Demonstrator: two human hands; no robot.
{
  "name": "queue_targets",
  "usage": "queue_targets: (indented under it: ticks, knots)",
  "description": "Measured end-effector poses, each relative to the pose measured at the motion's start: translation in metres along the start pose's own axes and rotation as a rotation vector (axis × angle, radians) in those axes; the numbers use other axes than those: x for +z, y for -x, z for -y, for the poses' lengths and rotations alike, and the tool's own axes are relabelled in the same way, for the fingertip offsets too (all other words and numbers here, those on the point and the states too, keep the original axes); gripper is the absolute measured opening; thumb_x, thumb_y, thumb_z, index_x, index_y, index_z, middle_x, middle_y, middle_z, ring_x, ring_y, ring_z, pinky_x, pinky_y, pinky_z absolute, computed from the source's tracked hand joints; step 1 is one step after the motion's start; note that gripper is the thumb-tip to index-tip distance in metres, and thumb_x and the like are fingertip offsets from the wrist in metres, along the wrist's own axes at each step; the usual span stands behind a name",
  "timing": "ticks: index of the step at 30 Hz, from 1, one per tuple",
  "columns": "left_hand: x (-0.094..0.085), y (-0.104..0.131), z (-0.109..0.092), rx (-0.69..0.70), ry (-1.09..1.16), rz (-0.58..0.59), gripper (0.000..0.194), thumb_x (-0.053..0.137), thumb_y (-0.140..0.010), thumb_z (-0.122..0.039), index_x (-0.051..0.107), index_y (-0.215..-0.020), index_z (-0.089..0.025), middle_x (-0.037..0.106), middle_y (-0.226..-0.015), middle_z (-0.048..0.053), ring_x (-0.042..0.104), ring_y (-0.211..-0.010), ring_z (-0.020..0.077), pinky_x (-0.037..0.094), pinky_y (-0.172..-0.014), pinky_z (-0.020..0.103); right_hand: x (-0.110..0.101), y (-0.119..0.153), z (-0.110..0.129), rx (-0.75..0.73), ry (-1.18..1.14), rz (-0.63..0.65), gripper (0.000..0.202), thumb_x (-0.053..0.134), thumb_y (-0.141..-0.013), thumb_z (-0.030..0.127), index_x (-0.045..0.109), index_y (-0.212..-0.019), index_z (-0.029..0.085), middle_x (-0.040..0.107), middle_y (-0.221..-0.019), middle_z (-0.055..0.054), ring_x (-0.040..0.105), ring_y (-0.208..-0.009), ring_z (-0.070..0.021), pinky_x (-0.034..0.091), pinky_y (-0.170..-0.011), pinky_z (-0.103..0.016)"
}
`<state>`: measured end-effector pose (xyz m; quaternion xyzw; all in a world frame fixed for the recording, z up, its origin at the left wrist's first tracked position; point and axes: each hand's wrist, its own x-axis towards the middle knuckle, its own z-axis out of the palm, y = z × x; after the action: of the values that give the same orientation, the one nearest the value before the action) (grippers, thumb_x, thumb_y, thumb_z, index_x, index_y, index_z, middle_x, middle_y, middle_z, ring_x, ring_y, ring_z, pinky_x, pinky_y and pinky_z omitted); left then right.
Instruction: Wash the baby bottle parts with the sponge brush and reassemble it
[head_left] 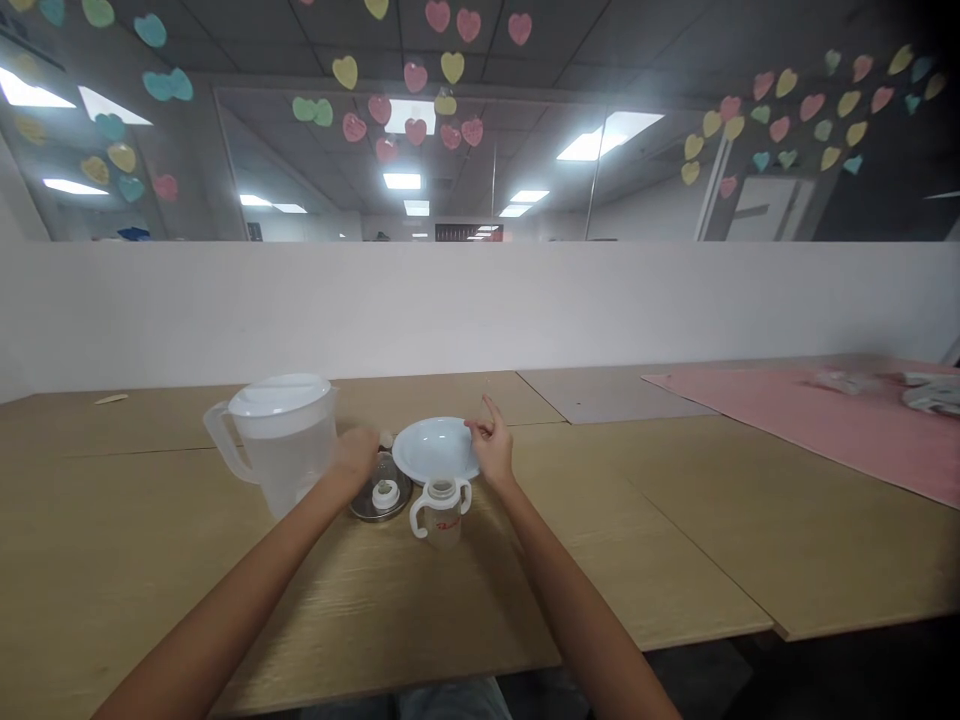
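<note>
Bowl (431,450) sits mid-counter (637,560), roughly between near and far edges. Right hand (491,445) is at its right rim, index finger up, the others curled; can't tell if it actually grips. Left hand (357,456) is blurred over the left side of the metal tray (360,512), a small pale bit (386,439) at its fingertips; can't tell if it's held.

White ring (385,494) lies on the tray. Two-handled bottle (442,522) stands upright, lidless, just on the near-edge side of the bowl. Jug (289,460) is toward the counter's left end, lid on, partly full of clear liquid.

Handling, my read: bowl light, stiff, glossy so maybe slippery; pinch the rim, thumb inside. Bottle light, tips easily; take a side handle. Ring small, hard; pinch its outer wall. Tray thin, rigid; lift by rim. Jug heaviest, sloshes; use its handle, steady the base.
</note>
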<state>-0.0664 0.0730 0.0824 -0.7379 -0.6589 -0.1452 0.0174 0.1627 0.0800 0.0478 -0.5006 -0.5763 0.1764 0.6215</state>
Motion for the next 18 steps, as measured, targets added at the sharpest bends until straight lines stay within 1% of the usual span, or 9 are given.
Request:
queue_targets:
  ticks: [2, 4, 6, 7, 9, 12, 15, 18]
  knots:
    - [-0.016, 0.006, -0.006, -0.007, -0.046, -0.056, 0.026, 0.049, -0.081, -0.024, 0.062, -0.097, -0.009, 0.066, -0.092, 0.021, 0.064, -0.09, 0.0302, 0.048, -0.076, 0.036, 0.0, 0.001, 0.002, -0.005, 0.017, -0.019, 0.061, 0.044, -0.082, 0.021, 0.029, -0.141, 0.014, 0.071, -0.09, -0.005, 0.064, -0.076, -0.0118, 0.049, -0.074, -0.022]
    - [-0.028, 0.01, -0.015, -0.004, -0.1, -0.12, 0.027, 0.043, -0.083, -0.024, 0.058, -0.101, -0.009, 0.066, -0.089, 0.019, 0.064, -0.086, 0.0278, 0.047, -0.072, 0.034, -0.001, 0.002, 0.005, -0.019, 0.042, -0.029, 0.062, 0.044, -0.083, 0.022, 0.027, -0.141, 0.014, 0.071, -0.091, -0.004, 0.064, -0.077, -0.0121, 0.048, -0.074, -0.022]
    - [-0.033, 0.013, -0.024, 0.019, -0.075, -0.153, 0.027, 0.04, -0.085, -0.026, 0.056, -0.101, -0.012, 0.067, -0.084, 0.014, 0.065, -0.081, 0.0252, 0.045, -0.069, 0.03, -0.001, 0.004, 0.009, -0.037, 0.073, -0.046, 0.06, 0.045, -0.083, 0.023, 0.029, -0.14, 0.014, 0.071, -0.091, -0.005, 0.063, -0.075, -0.0126, 0.048, -0.073, -0.022]
    - [-0.032, 0.015, -0.028, 0.037, -0.035, -0.156, 0.025, 0.039, -0.086, -0.027, 0.055, -0.1, -0.014, 0.067, -0.083, 0.013, 0.065, -0.08, 0.0242, 0.044, -0.068, 0.029, -0.002, 0.005, 0.011, -0.045, 0.092, -0.056, 0.057, 0.046, -0.084, 0.025, 0.033, -0.139, 0.014, 0.071, -0.092, -0.005, 0.063, -0.074, -0.0128, 0.048, -0.074, -0.023]
    - [-0.022, 0.02, -0.034, 0.075, 0.06, -0.164, 0.022, 0.04, -0.086, -0.029, 0.054, -0.099, -0.016, 0.067, -0.083, 0.01, 0.065, -0.079, 0.023, 0.042, -0.067, 0.027, -0.004, 0.008, 0.015, -0.068, 0.134, -0.071, 0.048, 0.045, -0.086, 0.028, 0.044, -0.132, 0.014, 0.071, -0.094, -0.007, 0.064, -0.077, -0.0137, 0.048, -0.076, -0.024]
    - [0.003, 0.029, -0.038, 0.105, 0.193, -0.224, 0.019, 0.042, -0.086, -0.027, 0.053, -0.099, -0.019, 0.068, -0.087, 0.009, 0.064, -0.08, 0.0226, 0.04, -0.065, 0.026, -0.006, 0.012, 0.022, -0.167, 0.197, -0.098, 0.035, 0.042, -0.089, 0.03, 0.058, -0.116, 0.016, 0.069, -0.102, -0.009, 0.064, -0.087, -0.0154, 0.048, -0.079, -0.024]
    - [0.03, 0.036, -0.04, 0.121, 0.321, -0.286, 0.017, 0.043, -0.085, -0.022, 0.054, -0.098, -0.02, 0.068, -0.089, 0.007, 0.064, -0.082, 0.0212, 0.04, -0.068, 0.026, -0.007, 0.017, 0.026, -0.333, 0.293, -0.102, 0.032, 0.04, -0.09, 0.029, 0.063, -0.108, 0.017, 0.068, -0.103, -0.009, 0.063, -0.088, -0.0158, 0.047, -0.083, -0.026]
    - [0.047, 0.038, -0.041, 0.173, 0.42, -0.302, 0.016, 0.045, -0.084, -0.021, 0.056, -0.095, -0.02, 0.068, -0.087, 0.005, 0.063, -0.08, 0.0193, 0.04, -0.07, 0.025, -0.006, 0.021, 0.028, -0.448, 0.367, -0.082, 0.03, 0.039, -0.091, 0.026, 0.065, -0.103, 0.018, 0.068, -0.097, -0.008, 0.063, -0.087, -0.015, 0.046, -0.084, -0.026]
